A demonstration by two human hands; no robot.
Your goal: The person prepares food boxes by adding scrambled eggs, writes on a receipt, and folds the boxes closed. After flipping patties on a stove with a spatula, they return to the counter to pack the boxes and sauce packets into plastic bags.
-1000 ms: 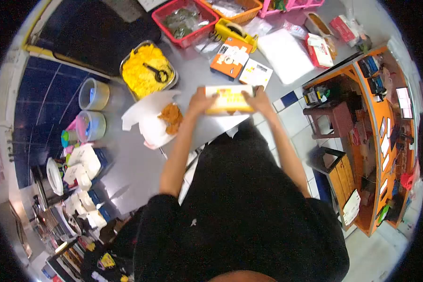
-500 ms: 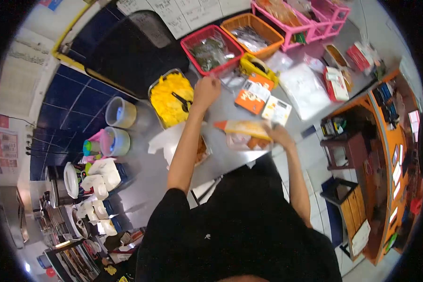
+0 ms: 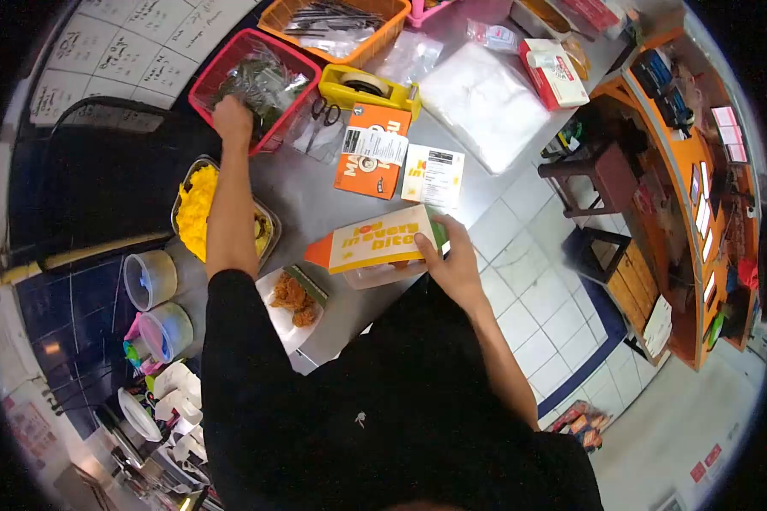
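Note:
My left hand (image 3: 233, 119) reaches into a red basket (image 3: 203, 83), against clear plastic packets with green contents (image 3: 268, 85); its fingertips are hidden. My right hand (image 3: 458, 266) is closed around the right end of a printed cardboard sleeve (image 3: 377, 238), white and yellow with an orange end. The sleeve lies over a clear plastic container (image 3: 388, 274) near the table's front edge. Left of it, fried chicken pieces (image 3: 292, 300) sit in an open white box (image 3: 291, 334). Under my left forearm stands a metal tray (image 3: 273, 223) holding yellow food (image 3: 196, 209).
An orange-and-white box (image 3: 371, 152), a white printed card (image 3: 433, 176), scissors (image 3: 325, 112) and a yellow tape dispenser (image 3: 369, 89) lie beyond the sleeve. An orange basket (image 3: 337, 34) stands behind. White plastic sheets (image 3: 486, 102) lie right; two tubs (image 3: 151, 281) stand left.
My left hand has moved from above the table near the tray into the red basket. My right hand stays on the sleeve. The view has shifted, and the fried chicken box is less covered.

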